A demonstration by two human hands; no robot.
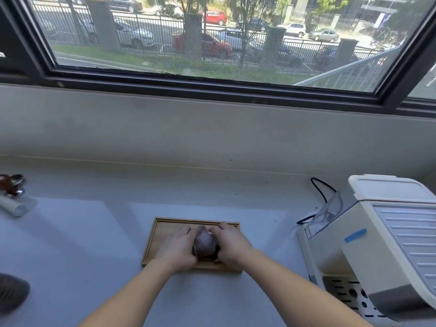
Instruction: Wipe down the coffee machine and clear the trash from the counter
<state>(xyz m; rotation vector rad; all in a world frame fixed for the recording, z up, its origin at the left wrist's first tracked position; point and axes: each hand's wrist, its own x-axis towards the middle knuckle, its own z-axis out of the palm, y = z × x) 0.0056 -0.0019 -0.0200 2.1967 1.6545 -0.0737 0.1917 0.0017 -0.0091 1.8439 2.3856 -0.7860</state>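
A crumpled greyish-purple wad (204, 241), a cloth or a piece of trash, lies on a small wooden tray (162, 226) in the middle of the grey counter. My left hand (176, 250) presses against its left side and my right hand (232, 246) against its right side, so both hands cup it between them. The white coffee machine (387, 246) stands at the right, with a clear water tank at its back, a strip of blue tape on its side and a perforated drip tray at the bottom.
A black power cable (318, 187) loops behind the machine. At the far left lie a portafilter with a brown handle (10, 185) and a white roll (13, 206). A dark round object (11, 291) sits at the lower left edge. Dark specks dot the counter (82, 232).
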